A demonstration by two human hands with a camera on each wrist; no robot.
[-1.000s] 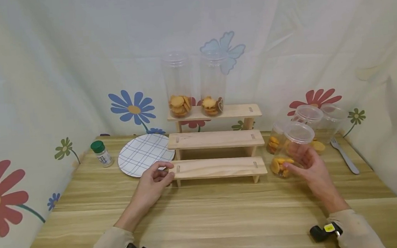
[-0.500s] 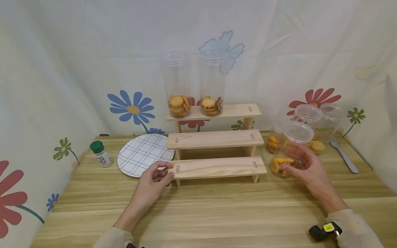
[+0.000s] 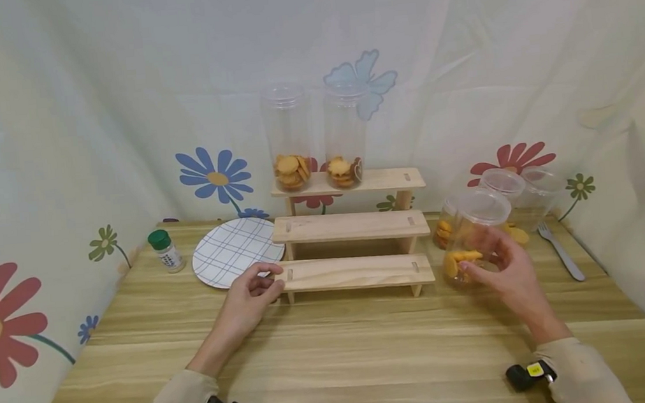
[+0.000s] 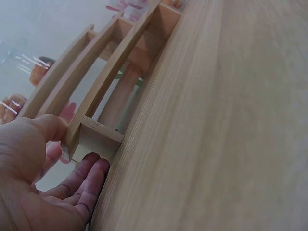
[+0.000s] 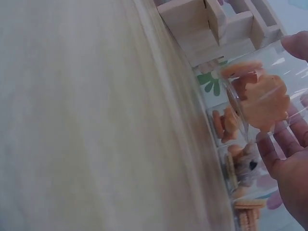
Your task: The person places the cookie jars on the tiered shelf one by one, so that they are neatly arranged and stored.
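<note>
Gripping clear cyl. jar (image 3: 462, 236) w/ golden cookies (image 3: 462, 258) at btm: R hand (image 3: 509, 269); L hand (image 3: 252, 295) pinching wood rack (image 3: 356, 272).

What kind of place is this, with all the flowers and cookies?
It looks like a small snack display corner, perhaps a staged one. A flower-print curtain hangs behind and beside a wood-grain table, and two clear cookie jars stand on a three-tier wooden rack.

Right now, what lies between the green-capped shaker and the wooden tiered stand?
In the head view, the white grid-patterned plate lies between the green-capped shaker and the wooden tiered stand.
</note>
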